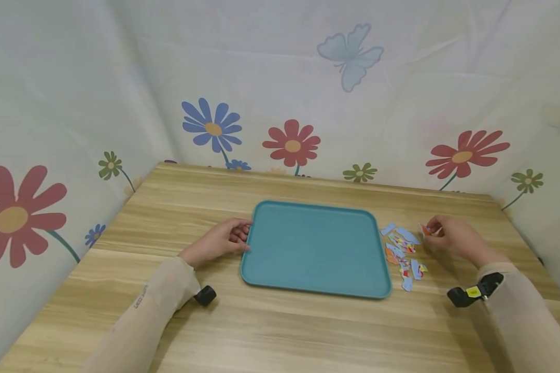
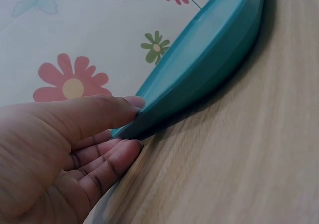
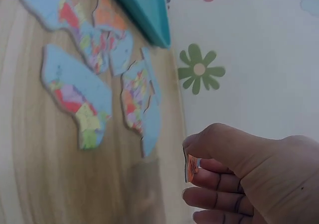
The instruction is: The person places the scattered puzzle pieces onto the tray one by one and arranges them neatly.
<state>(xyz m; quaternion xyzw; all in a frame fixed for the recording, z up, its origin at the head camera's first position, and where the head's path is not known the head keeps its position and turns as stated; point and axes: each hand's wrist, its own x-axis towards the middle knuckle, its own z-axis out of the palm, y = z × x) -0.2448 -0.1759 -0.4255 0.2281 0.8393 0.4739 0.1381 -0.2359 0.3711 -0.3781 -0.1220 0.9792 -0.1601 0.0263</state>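
Teal tray (image 1: 315,251) between left grip (image 1: 223,239) and pieces (image 1: 408,235), flowered backdrop (image 1: 247,67) behind.

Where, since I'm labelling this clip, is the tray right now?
In the head view, the tray lies near the middle of the table, with the left hand at its left edge and the pieces just off its right.

Looks like smooth moulded plastic on the tray (image 1: 315,248), matt with soft sheen at edges. Shows wood grain on the desk (image 1: 168,207) under the tray, smooth, low sheen. Reads as matt printed paper or card on the pieces (image 3: 79,84) right of the tray. Seems thin creased cloth at the backdrop (image 1: 261,62) behind the tray. Looks like matt cloth on both sleeves (image 1: 130,321) flanking the tray, plastic on the right wrist mount (image 1: 459,297).
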